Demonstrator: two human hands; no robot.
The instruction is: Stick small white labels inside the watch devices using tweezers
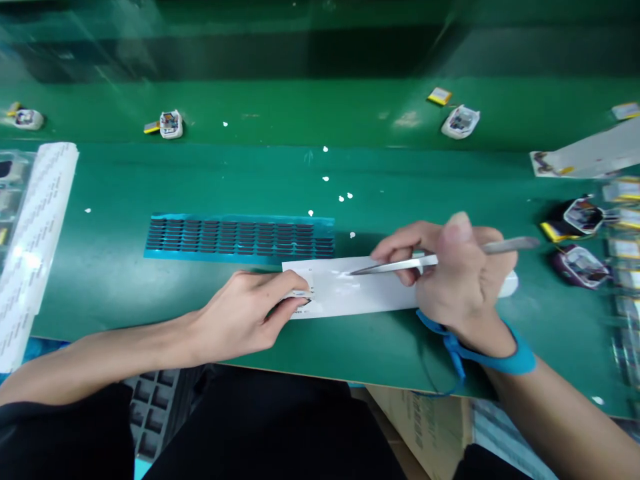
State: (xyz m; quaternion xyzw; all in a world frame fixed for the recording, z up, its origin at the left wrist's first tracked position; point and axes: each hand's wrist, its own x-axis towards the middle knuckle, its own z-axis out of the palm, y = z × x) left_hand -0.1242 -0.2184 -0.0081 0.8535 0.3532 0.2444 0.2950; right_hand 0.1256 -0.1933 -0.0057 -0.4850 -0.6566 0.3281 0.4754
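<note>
Right hand (453, 273), blue strap (523, 357) at the wrist: fingers closed round silver tweezers (423, 261), tip at or just over the white sheet (360, 293), contact unclear. Left hand (245, 310): fingers pinch a small pale piece (299, 294) above the sheet's printed left end; mostly hidden, can't tell what it is. Sheet lies on the green table (280, 180), between the hands. Progress, judged: mid-step, nothing looks finished here. Just beyond, teal strip (155, 253) with rows of dark pieces (245, 238); rightmost column lacks upper rows, so a few seem used, most left. White bits (326, 179) scattered farther back, probably peeled waste. Open white housings (461, 123) along the back, black housing (583, 217) and purple housing (581, 267) at right; none closed, so these seem unfinished.
</note>
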